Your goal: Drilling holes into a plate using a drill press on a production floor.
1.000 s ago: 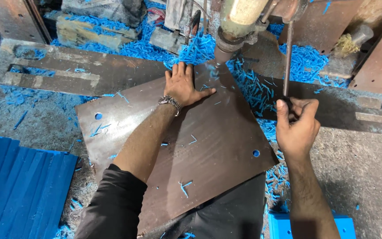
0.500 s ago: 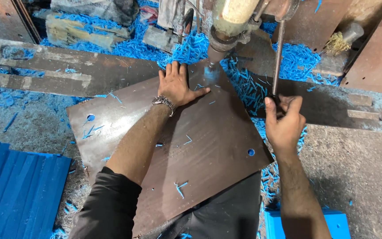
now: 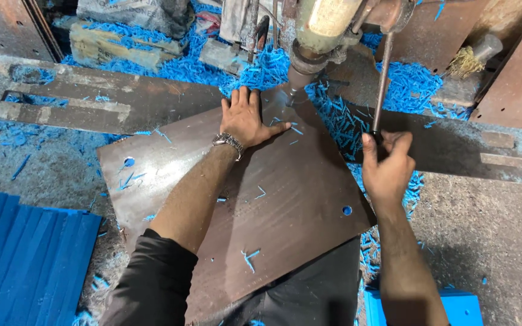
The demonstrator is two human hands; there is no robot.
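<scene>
Brown metal plate [image 3: 285, 199]: a flat, square-cut sheet set cornerwise on the slotted machine table [image 3: 80, 102]. Its far corner lies directly under the drill chuck [image 3: 300, 72]. One drilled hole [image 3: 347, 210] is near the plate's right corner and another hole [image 3: 128, 162] near its left corner. Loose blue shavings [image 3: 339, 121] are scattered on the plate and heaped thickly beyond its far edges.

Left hand [image 3: 248, 119]: spread open and pressed palm-down on the plate, just left of the chuck, fingers extended toward the far corner; it grasps nothing. A metal wristwatch [image 3: 228, 142] is on the wrist, and a dark sleeve covers the upper arm.

Right hand [image 3: 386, 162]: curled in a closed grip around the lower end of the feed lever [image 3: 382, 84], just past the plate's right edge. The lever is a thin steel rod slanting up to the drill head [image 3: 327, 21].

Stack of blue sheets [image 3: 25, 253]: lies off the plate's left corner, towards the person.

Blue block [image 3: 454, 308]: lies off the plate's right corner, beside the right forearm.
</scene>
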